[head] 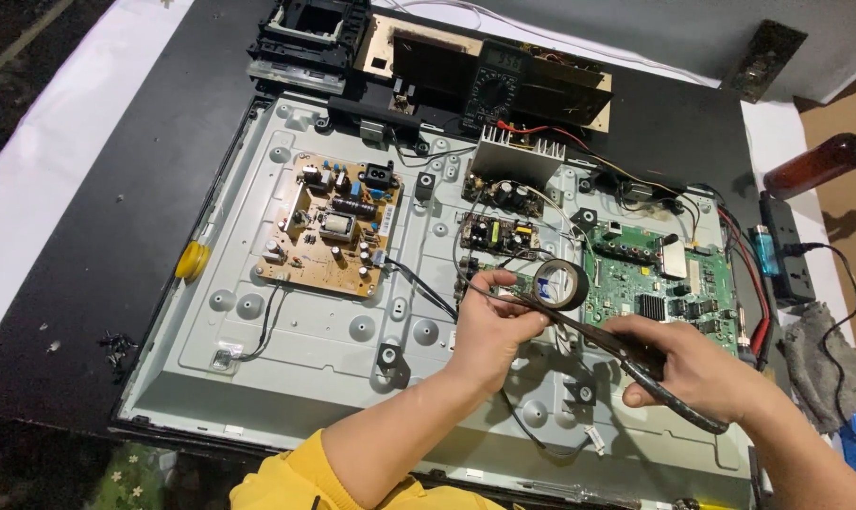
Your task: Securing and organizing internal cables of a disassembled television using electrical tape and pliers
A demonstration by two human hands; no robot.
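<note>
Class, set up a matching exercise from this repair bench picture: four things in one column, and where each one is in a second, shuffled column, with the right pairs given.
Things
1. roll of black insulating tape
2. black-handled scissors
3. brown plastic bottle
4. round yellow disc

Places
A. lying at the far right of the bench
B. in the left hand
C. on the dark surface at the metal panel's left edge
D. in the right hand

Pairs: 1-B, 2-D, 3-A, 4-C

Electronics repair bench; opened television back panel (333, 349), bare circuit boards (329, 227), multimeter (492, 87), power strip (789, 250).
</note>
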